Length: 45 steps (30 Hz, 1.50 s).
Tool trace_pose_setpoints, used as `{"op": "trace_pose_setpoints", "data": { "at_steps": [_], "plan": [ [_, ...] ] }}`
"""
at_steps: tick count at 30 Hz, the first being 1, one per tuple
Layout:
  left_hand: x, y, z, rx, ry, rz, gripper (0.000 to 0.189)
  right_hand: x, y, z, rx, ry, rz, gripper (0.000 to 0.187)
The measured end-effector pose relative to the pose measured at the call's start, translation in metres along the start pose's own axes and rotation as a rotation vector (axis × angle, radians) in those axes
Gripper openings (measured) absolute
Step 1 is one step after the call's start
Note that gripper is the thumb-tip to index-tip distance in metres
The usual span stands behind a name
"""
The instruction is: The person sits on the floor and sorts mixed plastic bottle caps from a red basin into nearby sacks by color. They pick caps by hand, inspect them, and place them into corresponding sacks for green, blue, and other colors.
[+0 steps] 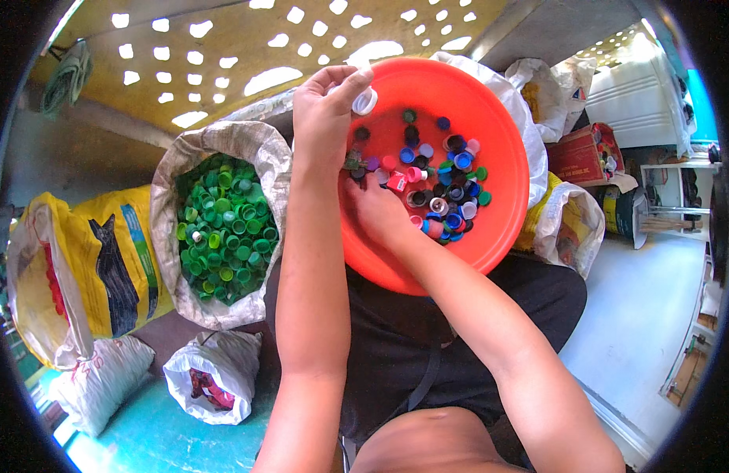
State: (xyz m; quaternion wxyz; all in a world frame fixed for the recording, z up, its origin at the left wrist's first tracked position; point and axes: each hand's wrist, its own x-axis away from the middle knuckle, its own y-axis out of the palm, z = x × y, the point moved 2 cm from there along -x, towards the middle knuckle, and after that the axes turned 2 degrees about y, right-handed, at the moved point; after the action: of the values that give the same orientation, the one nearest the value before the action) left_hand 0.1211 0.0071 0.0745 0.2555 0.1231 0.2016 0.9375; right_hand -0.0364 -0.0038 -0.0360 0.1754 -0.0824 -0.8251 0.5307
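Observation:
A white plastic bottle cap (364, 101) is pinched in my left hand (332, 94), raised over the upper left rim of an orange-red plastic basin (500, 142). Something else pale shows at the fingers, washed out by glare. Inside the basin lie loose bottle caps in blue, black, pink, white and green. My right hand (376, 207) reaches down at the basin's left side, its fingertips beside a dark cap (358, 173). Whether it grips anything is hidden. A pink cap (414, 174) and a small red-and-white piece (396, 181) sit just right of that hand.
Left of the basin stands a woven sack (163, 248) full of green caps (228, 230). Beyond it is a yellow sack (86, 260). Below are a white bag (246, 366) with dark red contents and another white bag (104, 378). More sacks (568, 224) and a red box (574, 156) stand right.

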Motion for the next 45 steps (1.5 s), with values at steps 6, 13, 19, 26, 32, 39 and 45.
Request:
{"op": "trace_pose_setpoints", "data": {
  "at_steps": [6,13,19,26,32,39,45],
  "plan": [
    [-0.001,0.0,0.0,0.003,-0.013,-0.002,0.022,-0.021,-0.009,0.001,-0.055,0.059,-0.161,0.047],
    [-0.002,0.001,0.0,0.001,-0.003,-0.01,0.022,-0.024,-0.004,0.001,-0.054,0.102,-0.261,0.041],
    [0.0,0.002,0.0,0.001,-0.01,-0.002,0.022,-0.015,-0.032,0.049,-0.66,0.319,-0.15,0.033],
    [-0.001,0.001,0.003,-0.003,0.009,-0.001,0.02,-0.034,-0.05,0.061,-0.217,0.182,0.097,0.033],
    [-0.001,-0.001,-0.002,-0.006,0.022,-0.003,0.02,-0.057,-0.025,0.036,-0.072,0.351,0.057,0.034],
    [-0.004,-0.005,0.0,0.027,-0.021,-0.018,0.019,-0.047,-0.02,0.033,-0.102,0.226,0.022,0.025],
    [-0.002,-0.003,0.0,0.021,-0.007,-0.023,0.018,-0.04,-0.004,0.046,-0.471,0.216,0.303,0.014]
  ]
}}
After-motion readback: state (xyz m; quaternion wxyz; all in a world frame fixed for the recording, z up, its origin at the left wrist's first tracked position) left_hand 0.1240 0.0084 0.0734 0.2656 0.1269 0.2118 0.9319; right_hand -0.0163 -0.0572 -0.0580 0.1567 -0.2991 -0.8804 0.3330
